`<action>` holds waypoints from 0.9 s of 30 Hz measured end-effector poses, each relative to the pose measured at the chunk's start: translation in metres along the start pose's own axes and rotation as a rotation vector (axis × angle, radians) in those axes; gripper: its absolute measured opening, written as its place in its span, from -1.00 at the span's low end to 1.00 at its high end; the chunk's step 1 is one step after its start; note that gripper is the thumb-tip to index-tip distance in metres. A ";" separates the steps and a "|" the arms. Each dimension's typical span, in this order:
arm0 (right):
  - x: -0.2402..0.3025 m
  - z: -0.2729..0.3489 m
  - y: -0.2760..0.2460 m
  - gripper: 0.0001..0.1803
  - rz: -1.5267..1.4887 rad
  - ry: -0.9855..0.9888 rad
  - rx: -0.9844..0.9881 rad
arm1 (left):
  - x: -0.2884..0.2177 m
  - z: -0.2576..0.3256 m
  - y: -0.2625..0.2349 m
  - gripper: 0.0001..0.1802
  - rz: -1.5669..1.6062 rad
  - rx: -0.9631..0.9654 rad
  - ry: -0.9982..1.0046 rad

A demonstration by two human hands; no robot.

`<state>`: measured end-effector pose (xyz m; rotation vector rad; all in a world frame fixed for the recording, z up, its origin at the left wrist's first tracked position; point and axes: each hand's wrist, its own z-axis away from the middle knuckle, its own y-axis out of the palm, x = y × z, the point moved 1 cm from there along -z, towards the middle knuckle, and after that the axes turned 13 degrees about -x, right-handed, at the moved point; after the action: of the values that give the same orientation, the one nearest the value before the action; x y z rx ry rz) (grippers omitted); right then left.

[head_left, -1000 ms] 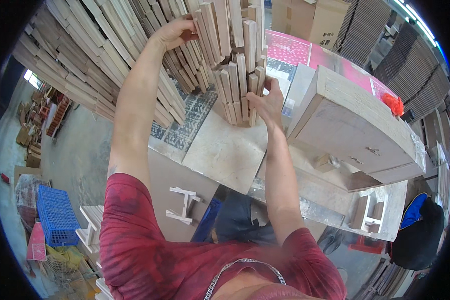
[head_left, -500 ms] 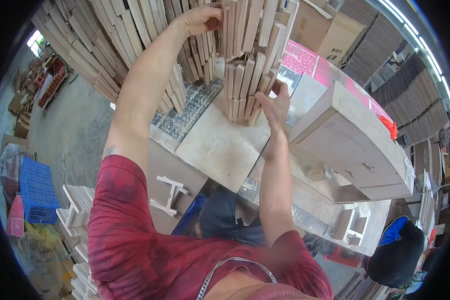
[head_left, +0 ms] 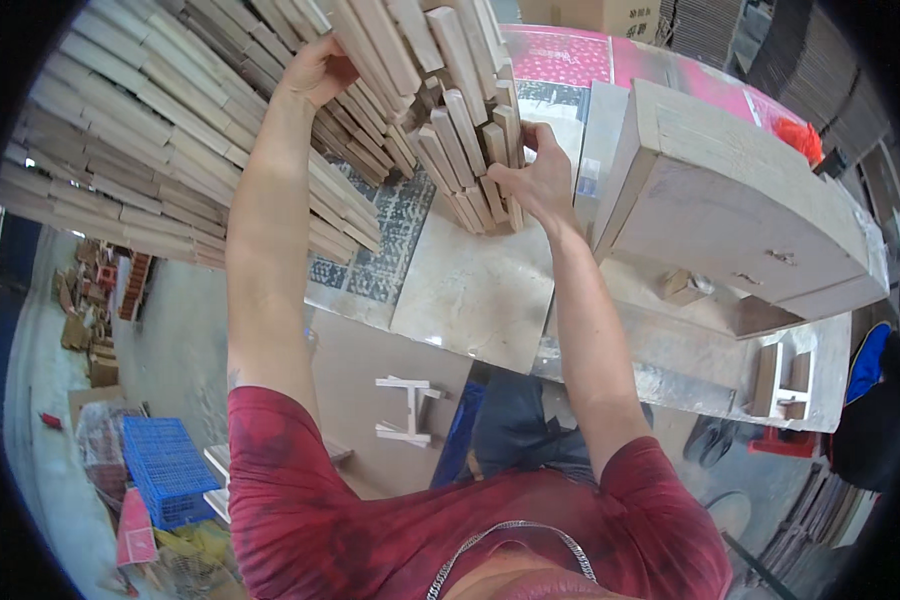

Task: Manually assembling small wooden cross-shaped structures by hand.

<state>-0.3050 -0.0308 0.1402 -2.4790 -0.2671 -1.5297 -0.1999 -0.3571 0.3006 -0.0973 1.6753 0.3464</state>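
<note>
A tall stack of pale wooden slats stands on a flat board on the bench in front of me, leaning left in the picture. Its top runs out of the frame. My left hand is against its upper left side, fingertips hidden behind the wood. Lower on the right side, my right hand grips the edge slats between thumb and fingers. More slats in tall leaning piles fill the space to the left of my left hand.
A pale wooden cabinet lies on the bench at right, near a small wooden frame. Another H-shaped wooden piece lies below the board. A blue plastic crate sits at lower left. Pink sheeting covers the surface behind.
The view has turned, so most surroundings sit farther right. The stack's upper part has shifted left with my left hand, and both hands have stayed on it.
</note>
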 end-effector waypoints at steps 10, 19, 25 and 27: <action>0.012 0.003 0.002 -0.26 0.004 0.080 0.085 | 0.007 0.024 -0.016 -0.41 -0.001 -0.193 0.006; 0.002 0.000 0.005 -0.27 -0.019 0.008 -0.008 | -0.007 0.019 0.002 -0.23 -0.140 -0.339 0.030; 0.008 0.007 -0.001 -0.31 0.005 0.035 0.004 | -0.005 0.018 -0.020 -0.28 -0.250 -0.299 0.010; 0.005 0.010 -0.004 -0.31 0.013 0.042 -0.001 | 0.006 0.019 -0.017 -0.32 -0.206 -0.192 0.063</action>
<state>-0.2950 -0.0236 0.1408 -2.4414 -0.2424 -1.5754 -0.1787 -0.3667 0.2904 -0.4242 1.6738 0.3497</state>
